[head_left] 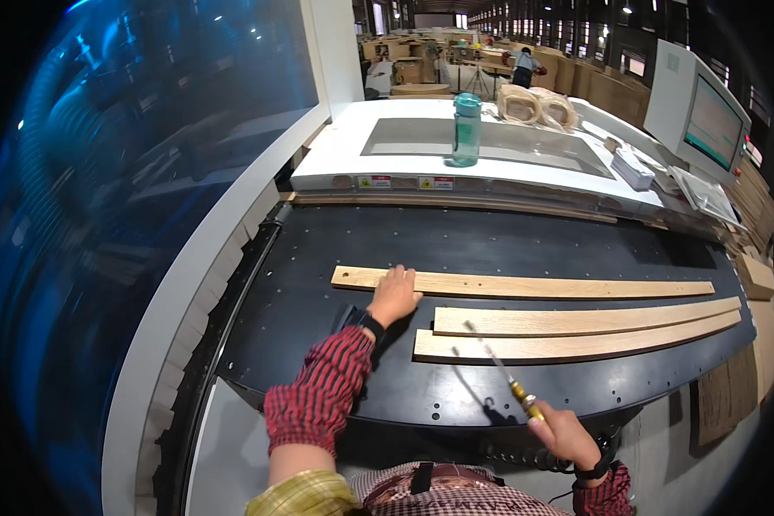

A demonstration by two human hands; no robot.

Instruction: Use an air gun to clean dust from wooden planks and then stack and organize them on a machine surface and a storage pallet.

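My left hand (394, 295) grips a long, pale wooden strip (525, 285) near its left end, fingers bent over the far edge. That strip has a hole by its end and a few small ones along its length. Two more wooden strips lie nearer to me, the upper strip (576, 322) touching the lower strip (568, 345). Closed around a gold-bodied air blow gun (521, 396) is my right hand (568, 437). The gun's long, thin metal nozzle points up and left, above the left ends of these two strips.
The strips lie on a black, dotted machine table (318, 249). Behind it, a teal bottle (466, 129) stands on a white cover (335, 155). A blue-tinted window panel (189, 103) rises at left, and a monitor (714, 116) at right. Coiled black hose (542, 464) hangs below the front edge.
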